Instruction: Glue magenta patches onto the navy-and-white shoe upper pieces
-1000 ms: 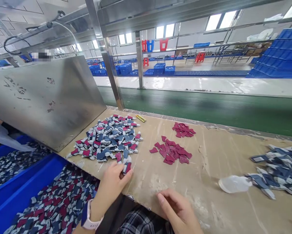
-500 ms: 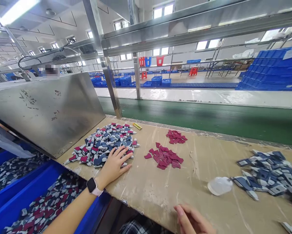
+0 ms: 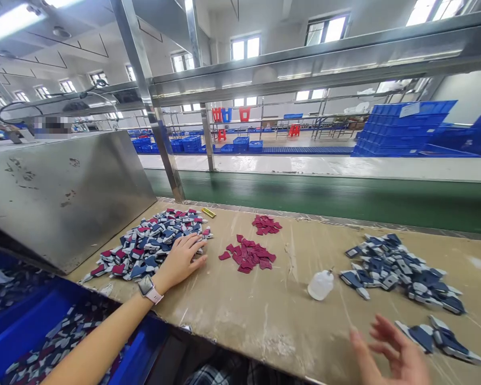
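Note:
My left hand (image 3: 184, 259) lies palm down at the right edge of a pile of small grey-and-navy pieces, some with maroon patches (image 3: 152, 243); its fingers are stretched out. Whether anything sits under the palm is hidden. My right hand (image 3: 396, 353), blurred by motion, is at the table's front right with thumb and fingers apart and nothing seen between them. Close to its fingertips lie a few loose navy-and-grey pieces (image 3: 444, 337). Behind these spreads a heap of navy-and-grey pieces (image 3: 401, 270). A small white squeeze bottle (image 3: 321, 285) stands left of that heap.
Two groups of flat maroon pieces (image 3: 248, 254) rest mid-table, with a small yellow object (image 3: 208, 213) farther back. A green conveyor belt (image 3: 284, 195) runs beyond the table. A metal box (image 3: 71, 198) borders the left side; blue bins (image 3: 19, 342) of pieces sit below.
The view has swung to the right. My right hand has moved right, from the table's front edge toward the loose navy pieces, and its fingers have spread. My left hand stays by the pile.

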`<state>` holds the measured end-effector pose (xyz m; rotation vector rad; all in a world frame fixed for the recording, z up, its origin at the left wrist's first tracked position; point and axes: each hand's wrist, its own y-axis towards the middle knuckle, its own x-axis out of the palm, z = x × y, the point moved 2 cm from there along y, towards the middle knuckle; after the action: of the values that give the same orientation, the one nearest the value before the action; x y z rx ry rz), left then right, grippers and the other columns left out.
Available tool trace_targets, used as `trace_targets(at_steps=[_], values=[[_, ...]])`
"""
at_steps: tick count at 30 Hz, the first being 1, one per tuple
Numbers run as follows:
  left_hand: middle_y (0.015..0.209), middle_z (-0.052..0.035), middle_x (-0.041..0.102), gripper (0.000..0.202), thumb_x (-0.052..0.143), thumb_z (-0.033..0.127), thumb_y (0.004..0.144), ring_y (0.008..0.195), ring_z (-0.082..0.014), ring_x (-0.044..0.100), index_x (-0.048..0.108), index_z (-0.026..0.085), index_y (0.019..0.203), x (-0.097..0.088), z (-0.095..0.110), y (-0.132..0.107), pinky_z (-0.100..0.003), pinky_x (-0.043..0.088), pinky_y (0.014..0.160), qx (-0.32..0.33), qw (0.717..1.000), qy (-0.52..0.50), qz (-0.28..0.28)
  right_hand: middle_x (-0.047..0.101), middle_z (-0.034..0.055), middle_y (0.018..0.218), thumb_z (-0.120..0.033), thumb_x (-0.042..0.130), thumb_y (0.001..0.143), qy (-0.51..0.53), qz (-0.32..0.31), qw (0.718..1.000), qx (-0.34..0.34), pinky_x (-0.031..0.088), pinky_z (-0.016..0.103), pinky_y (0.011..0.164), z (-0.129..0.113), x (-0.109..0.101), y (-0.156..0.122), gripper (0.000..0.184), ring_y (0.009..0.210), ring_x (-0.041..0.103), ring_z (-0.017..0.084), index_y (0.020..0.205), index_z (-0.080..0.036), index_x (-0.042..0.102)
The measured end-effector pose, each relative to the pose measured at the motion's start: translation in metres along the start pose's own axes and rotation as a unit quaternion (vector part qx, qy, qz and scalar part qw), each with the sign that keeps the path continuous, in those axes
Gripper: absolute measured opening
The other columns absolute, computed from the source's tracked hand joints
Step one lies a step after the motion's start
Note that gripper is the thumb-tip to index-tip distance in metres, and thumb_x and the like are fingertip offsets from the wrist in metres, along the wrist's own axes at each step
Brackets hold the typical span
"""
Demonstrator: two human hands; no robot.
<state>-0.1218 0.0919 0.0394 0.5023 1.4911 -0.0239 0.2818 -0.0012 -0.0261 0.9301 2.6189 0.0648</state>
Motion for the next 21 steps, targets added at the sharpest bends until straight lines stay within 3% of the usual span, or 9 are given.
trace_targets(at_steps=[2,6,9,11,13,15,18,21], values=[[0.122,-0.0070,0.064,0.028,0.050,0.036,0.093,0.123,-0.0251,0.049,0.064,0.025,0.115,0.004,0.014,0.013,-0.043,0.034,0.104,0.032,0.999,-0.022,-0.012,0.053,0.0217,0.133,-0.063,0.069,0.060,-0.008,-0.019,1.000,0.003,0.049,0.056,0.092,0.003,0.002,0.021,0.089,0.114,0.058,0.042,0.136,-0.026,0.045],[0.101,-0.0055,0.069,0.019,0.051,0.029,0.093,0.105,-0.0225,0.057,0.069,0.024,0.097,0.008,0.053,0.040,-0.039,0.039,0.096,0.084,0.995,-0.051,-0.016,0.039,0.0222,0.148,-0.054,0.073,0.063,0.041,-0.132,0.990,-0.040,0.033,0.050,0.112,-0.009,0.035,0.041,0.103,0.137,0.038,0.036,0.146,-0.017,0.026],[0.095,-0.0076,0.069,0.021,0.048,0.027,0.094,0.098,-0.0238,0.056,0.068,0.020,0.093,0.004,0.085,0.060,-0.040,0.041,0.089,0.114,0.991,-0.075,-0.003,0.049,0.0261,0.138,-0.052,0.075,0.059,0.097,-0.166,0.980,-0.039,0.033,0.056,0.108,-0.020,0.060,0.046,0.096,0.129,0.046,0.039,0.137,-0.008,0.039],[0.090,-0.0063,0.068,0.022,0.048,0.027,0.093,0.093,-0.0227,0.057,0.068,0.020,0.089,0.002,0.105,0.077,-0.037,0.043,0.085,0.155,0.983,-0.101,-0.007,0.067,0.0200,0.114,-0.048,0.073,0.063,0.097,-0.181,0.978,-0.044,0.046,0.052,0.096,-0.027,0.068,0.049,0.066,0.105,0.063,0.034,0.116,-0.010,0.059],[0.085,-0.0053,0.068,0.022,0.048,0.027,0.093,0.090,-0.0221,0.057,0.068,0.020,0.085,0.004,0.126,0.098,-0.036,0.043,0.082,0.199,0.972,-0.125,-0.016,0.073,0.0126,0.092,-0.041,0.072,0.067,0.091,-0.189,0.977,-0.048,0.051,0.046,0.085,-0.033,0.066,0.049,0.041,0.085,0.067,0.028,0.097,-0.013,0.068],[0.085,-0.0062,0.067,0.022,0.048,0.024,0.092,0.089,-0.0227,0.058,0.068,0.020,0.086,0.011,0.151,0.121,-0.036,0.044,0.082,0.233,0.962,-0.144,-0.022,0.074,0.0089,0.087,-0.034,0.073,0.067,0.091,-0.191,0.976,-0.052,0.052,0.043,0.083,-0.039,0.056,0.046,0.032,0.081,0.067,0.025,0.093,-0.015,0.071],[0.094,-0.0082,0.067,0.020,0.049,0.021,0.092,0.093,-0.0237,0.059,0.067,0.019,0.099,0.027,0.196,0.151,-0.038,0.045,0.085,0.275,0.946,-0.167,-0.036,0.074,0.0073,0.094,-0.032,0.077,0.065,0.111,-0.210,0.970,-0.054,0.052,0.039,0.085,-0.041,0.036,0.032,0.037,0.087,0.066,0.024,0.099,-0.017,0.071],[0.109,-0.0078,0.064,0.027,0.057,0.028,0.090,0.103,-0.0229,0.059,0.061,0.021,0.116,0.045,0.249,0.169,-0.036,0.046,0.090,0.323,0.925,-0.187,-0.070,0.072,0.0069,0.091,-0.044,0.076,0.068,0.202,-0.230,0.952,-0.019,0.051,0.034,0.078,-0.032,0.017,0.014,0.045,0.082,0.063,0.021,0.103,-0.017,0.069]])
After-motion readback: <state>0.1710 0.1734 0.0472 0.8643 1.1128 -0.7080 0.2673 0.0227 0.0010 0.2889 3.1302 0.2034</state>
